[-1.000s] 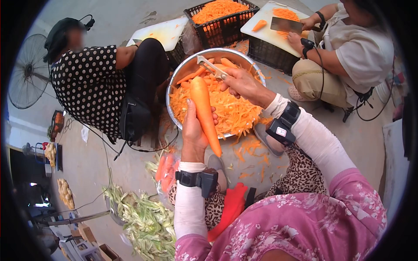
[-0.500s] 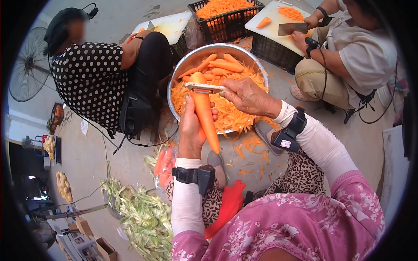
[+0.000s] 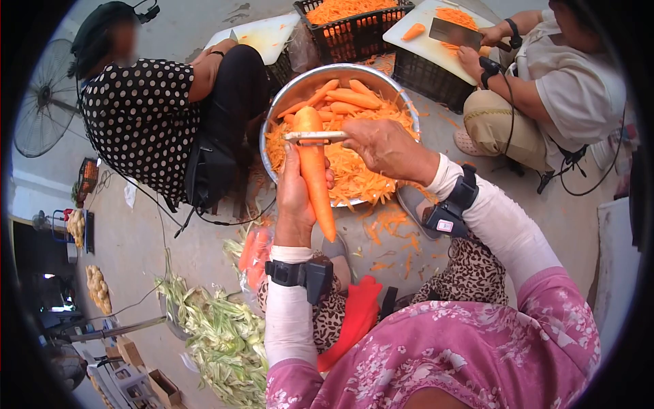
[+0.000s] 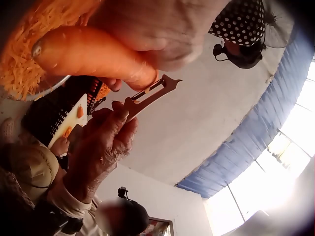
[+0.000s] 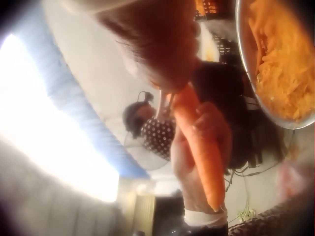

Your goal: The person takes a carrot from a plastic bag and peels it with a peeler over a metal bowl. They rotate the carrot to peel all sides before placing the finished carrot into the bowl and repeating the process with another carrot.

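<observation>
1 smooth, tapered carrot point(image 3: 313, 178) is gripped by the curled fingers of the left hand point(image 3: 296, 204), over the near rim of 1 round metal bowl point(image 3: 298, 84). 1 slotted peeler point(image 3: 332, 135) is pinched by the right hand point(image 3: 390, 146) and laid across the carrot's thick end. Stringy orange shreds point(image 3: 364, 183) and at least 4 whole carrots point(image 3: 354, 99) are contained in the bowl. A ridged blue strip point(image 4: 238, 140) is shown by both wrist views, not by the head view. 2 white cutting boards are seen beyond: 1 left point(image 3: 266, 35), 1 right point(image 3: 413, 49).

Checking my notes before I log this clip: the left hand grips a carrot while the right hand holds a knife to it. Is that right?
The tool is wrong: the right hand holds a peeler, as the head view shows. The left hand does grip a carrot.
</observation>
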`<state>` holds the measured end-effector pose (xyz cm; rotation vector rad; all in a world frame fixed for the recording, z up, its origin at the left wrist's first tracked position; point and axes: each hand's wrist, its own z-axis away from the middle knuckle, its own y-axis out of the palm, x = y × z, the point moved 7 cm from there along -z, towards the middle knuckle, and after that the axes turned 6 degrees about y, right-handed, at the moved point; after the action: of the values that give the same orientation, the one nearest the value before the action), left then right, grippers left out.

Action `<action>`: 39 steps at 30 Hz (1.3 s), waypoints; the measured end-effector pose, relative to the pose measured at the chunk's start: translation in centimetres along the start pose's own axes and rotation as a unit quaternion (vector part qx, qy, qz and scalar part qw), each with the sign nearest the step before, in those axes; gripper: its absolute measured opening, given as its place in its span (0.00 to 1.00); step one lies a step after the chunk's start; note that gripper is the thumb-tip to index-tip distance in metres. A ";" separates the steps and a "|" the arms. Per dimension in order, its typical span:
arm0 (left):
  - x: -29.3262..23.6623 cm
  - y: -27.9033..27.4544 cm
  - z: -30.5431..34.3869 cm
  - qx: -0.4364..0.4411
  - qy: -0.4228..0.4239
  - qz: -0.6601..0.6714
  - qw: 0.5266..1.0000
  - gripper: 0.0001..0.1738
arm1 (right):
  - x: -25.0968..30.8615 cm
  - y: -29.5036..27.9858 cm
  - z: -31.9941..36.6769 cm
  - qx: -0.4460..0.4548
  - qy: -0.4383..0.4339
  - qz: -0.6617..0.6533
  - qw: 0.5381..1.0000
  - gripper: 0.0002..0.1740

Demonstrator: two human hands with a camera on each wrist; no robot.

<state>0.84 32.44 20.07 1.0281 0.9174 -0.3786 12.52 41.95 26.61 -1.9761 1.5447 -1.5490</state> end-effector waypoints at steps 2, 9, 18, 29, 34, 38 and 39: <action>-0.4 0.3 0.3 0.003 0.020 -0.041 0.999 0.26 | -0.9 -0.7 -0.5 -0.021 0.006 0.007 1.000 0.07; -1.0 2.0 1.0 0.047 0.046 -0.093 0.993 0.26 | -9.5 -0.4 -0.2 0.072 0.209 0.160 0.962 0.10; -0.9 2.3 0.5 0.012 0.107 -0.211 0.971 0.28 | -8.7 -0.6 -0.9 0.013 0.229 0.108 0.967 0.09; -0.2 1.1 0.2 -0.043 0.074 -0.247 0.965 0.24 | -4.6 -1.9 -1.0 -0.062 0.084 -0.003 0.995 0.06; -0.1 0.8 -0.1 -0.046 0.073 -0.244 0.966 0.19 | -0.9 0.0 0.4 -0.008 -0.001 -0.009 1.000 0.06; 0.2 0.8 0.0 -0.037 0.056 -0.217 0.974 0.17 | -0.7 0.8 0.5 0.005 0.002 0.014 1.000 0.04; 0.1 0.7 0.0 -0.036 0.056 -0.217 0.974 0.17 | -1.0 0.7 0.4 0.002 0.017 0.025 1.000 0.03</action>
<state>1.33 32.82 20.37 0.7820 1.2523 -0.6517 12.51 42.29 25.38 -1.9035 1.5891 -1.5724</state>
